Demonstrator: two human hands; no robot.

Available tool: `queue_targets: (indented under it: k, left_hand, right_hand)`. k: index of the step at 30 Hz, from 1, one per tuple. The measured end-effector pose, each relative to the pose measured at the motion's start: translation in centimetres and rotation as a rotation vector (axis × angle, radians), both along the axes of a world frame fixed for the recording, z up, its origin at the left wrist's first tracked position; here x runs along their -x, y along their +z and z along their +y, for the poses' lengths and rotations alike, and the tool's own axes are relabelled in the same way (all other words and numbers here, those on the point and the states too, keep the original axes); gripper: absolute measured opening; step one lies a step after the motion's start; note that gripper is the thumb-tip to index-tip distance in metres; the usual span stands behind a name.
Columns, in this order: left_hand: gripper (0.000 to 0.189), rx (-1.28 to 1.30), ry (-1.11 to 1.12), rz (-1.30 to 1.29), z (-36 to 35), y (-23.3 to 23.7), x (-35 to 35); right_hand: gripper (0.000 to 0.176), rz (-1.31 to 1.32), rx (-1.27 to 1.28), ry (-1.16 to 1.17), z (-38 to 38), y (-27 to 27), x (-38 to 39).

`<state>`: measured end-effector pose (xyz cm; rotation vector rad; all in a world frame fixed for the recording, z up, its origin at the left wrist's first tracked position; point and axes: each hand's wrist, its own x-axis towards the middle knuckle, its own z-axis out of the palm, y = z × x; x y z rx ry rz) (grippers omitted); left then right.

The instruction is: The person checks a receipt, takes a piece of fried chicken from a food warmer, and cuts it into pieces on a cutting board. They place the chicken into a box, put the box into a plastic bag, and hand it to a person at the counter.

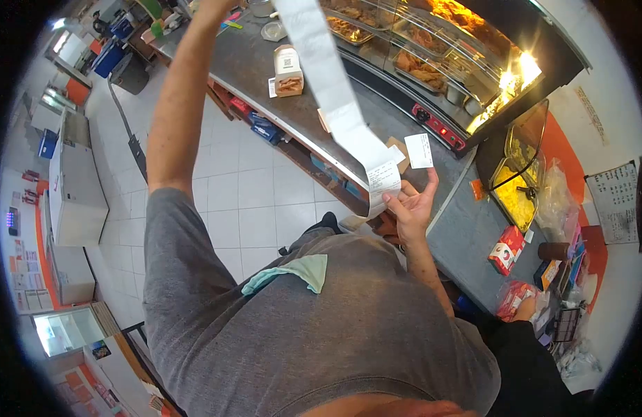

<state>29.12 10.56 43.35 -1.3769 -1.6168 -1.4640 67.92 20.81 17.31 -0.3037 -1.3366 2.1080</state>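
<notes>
A long white paper receipt strip (pixel 328 76) runs from the top edge down to my right hand (pixel 416 208). The thumb and fingers of that hand pinch its lower, printed end. A small printed slip (pixel 419 151) stands up at the tip of my raised index finger. My left forearm (pixel 178 104) stretches up to the top edge; the hand itself is cut off there, so its grip is hidden. Between the left forearm and the strip, an open paper box of food (pixel 289 73) sits on the dark counter (pixel 255 52). A brown cardboard piece (pixel 399 153) lies behind the strip's printed end.
A lit glass food warmer (pixel 432 62) with trays of cooked food stands along the counter. To the right are a bin of yellow food (pixel 515 194) and a red-and-white packet (pixel 506 250). Another person's hand (pixel 524 309) touches a plastic-wrapped red pack at lower right.
</notes>
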Motion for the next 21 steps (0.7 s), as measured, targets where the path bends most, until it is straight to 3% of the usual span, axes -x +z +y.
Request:
queue_targets:
  k: [2, 4, 5, 6, 7, 8, 9, 10, 11, 12, 14, 16, 18, 21]
  left_hand:
    - [0.059, 0.213, 0.220, 0.188, -1.1, -5.7, 0.5]
    - [0.070, 0.535, 0.172, 0.091, -1.8, -13.5, -0.2]
    - [0.068, 0.926, 0.191, 0.066, -2.0, -18.3, 0.5]
    - [0.046, 1.325, 0.529, -0.046, -2.0, -20.0, -5.7]
    - [0.040, 1.450, 0.870, 0.263, -2.3, -22.3, -11.2]
    - [0.047, 1.497, 0.624, 0.185, -1.7, -22.0, -14.4]
    - [0.049, 1.382, 0.235, 0.015, -0.4, -25.8, -14.2]
    - [0.050, 0.931, -0.304, -0.330, 0.5, -24.8, -18.0]
    - [0.044, 0.692, -0.587, -0.641, 1.4, -27.4, -20.6]
    - [0.042, 0.608, -0.814, -0.890, 2.1, -29.1, -23.0]
    - [0.039, 0.874, -0.986, -1.082, 2.8, -31.5, -27.7]
    - [0.042, 0.801, -1.243, -1.193, 4.2, -34.3, -33.3]
    - [0.046, 1.016, -1.324, -1.094, 4.2, -33.8, -35.7]
    - [0.041, 0.849, -1.475, -1.165, 4.4, -33.3, -37.3]
  right_hand:
    - [0.091, 0.013, 0.019, 0.004, 0.2, 0.0, -0.5]
    - [0.091, 0.010, 0.029, -0.004, 0.5, 0.3, -1.1]
    - [0.091, 0.010, 0.033, -0.017, 0.7, 0.4, -1.5]
    - [0.092, 0.001, 0.034, -0.043, 0.9, 0.6, -1.9]
    - [0.092, -0.009, 0.033, -0.072, 1.1, 0.8, -2.3]
    - [0.092, -0.010, 0.033, -0.089, 1.4, 1.1, -2.8]
    - [0.092, -0.035, 0.029, -0.104, 1.6, 1.5, -3.2]
    - [0.092, -0.060, 0.028, -0.119, 1.8, 1.7, -3.6]
    - [0.092, -0.061, 0.032, -0.137, 2.0, 1.8, -4.0]
    - [0.092, -0.055, 0.031, -0.154, 2.4, 1.8, -4.3]
    - [0.092, -0.055, 0.033, -0.181, 2.9, 2.1, -5.1]
    - [0.090, -0.013, 0.046, -0.374, 3.6, 3.1, -5.7]
    - [0.087, -0.031, 0.030, -0.439, 4.9, 3.3, -6.7]
    - [0.084, -0.045, -0.083, -0.583, 7.0, 2.9, -8.1]
